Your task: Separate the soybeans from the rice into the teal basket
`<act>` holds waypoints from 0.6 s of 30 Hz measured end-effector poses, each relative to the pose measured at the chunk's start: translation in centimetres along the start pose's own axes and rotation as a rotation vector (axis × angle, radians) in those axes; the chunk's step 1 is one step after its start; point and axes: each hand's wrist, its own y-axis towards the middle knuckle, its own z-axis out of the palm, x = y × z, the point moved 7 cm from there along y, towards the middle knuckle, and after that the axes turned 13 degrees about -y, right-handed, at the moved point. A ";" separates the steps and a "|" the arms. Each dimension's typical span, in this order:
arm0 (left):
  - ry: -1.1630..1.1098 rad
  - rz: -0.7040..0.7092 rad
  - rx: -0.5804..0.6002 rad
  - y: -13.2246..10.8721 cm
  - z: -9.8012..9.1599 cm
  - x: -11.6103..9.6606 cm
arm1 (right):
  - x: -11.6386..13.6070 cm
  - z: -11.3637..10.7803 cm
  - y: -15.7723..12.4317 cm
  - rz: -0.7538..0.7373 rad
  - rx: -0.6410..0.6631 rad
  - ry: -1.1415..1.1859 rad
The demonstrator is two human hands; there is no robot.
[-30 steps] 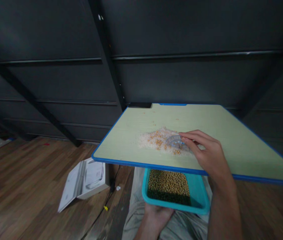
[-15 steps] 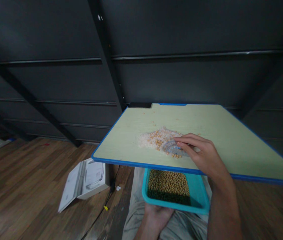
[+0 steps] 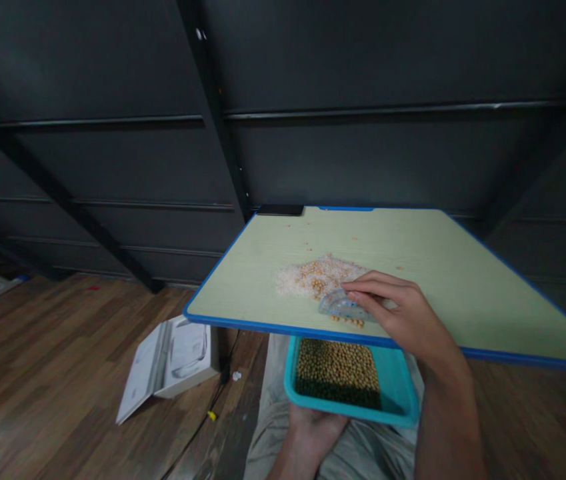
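Between the thumb and fingers of my right hand (image 3: 390, 303) is a clear plastic protractor (image 3: 340, 305), held low over the pale green tabletop (image 3: 253, 287). Several yellow soybeans (image 3: 347, 321) lie along its near side, close to the blue table edge. Beyond it spreads a heap of white rice (image 3: 290, 280) mixed with more soybeans. Below the edge, my left hand (image 3: 315, 427) supports a turquoise tray (image 3: 397, 380) from underneath, its fingers mostly hidden. Inside the tray are soybeans (image 3: 343, 367) and a band of dark green beans (image 3: 333, 392).
A flat black object (image 3: 280, 210) lies at the table's far left corner. On the wooden floor to the left are an opened white box (image 3: 187, 353) and a dark cable (image 3: 195, 430) with a yellow piece. A dark panelled wall (image 3: 363, 153) stands behind the table.
My right hand has drawn the protractor a little toward me and to the left, and a few soybeans have shifted nearer the table edge. The left hand and tray stay in place.
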 end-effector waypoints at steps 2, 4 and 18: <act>-0.097 -0.057 0.067 0.0 0.6 0.3 | 0.1 0.1 0.0 -0.007 0.016 -0.004; -0.178 -0.092 0.110 0.1 1.0 0.4 | 0.2 0.1 0.0 -0.010 0.021 -0.009; -0.231 -0.117 0.116 -0.1 1.2 0.5 | 0.9 0.6 0.0 -0.040 0.055 0.012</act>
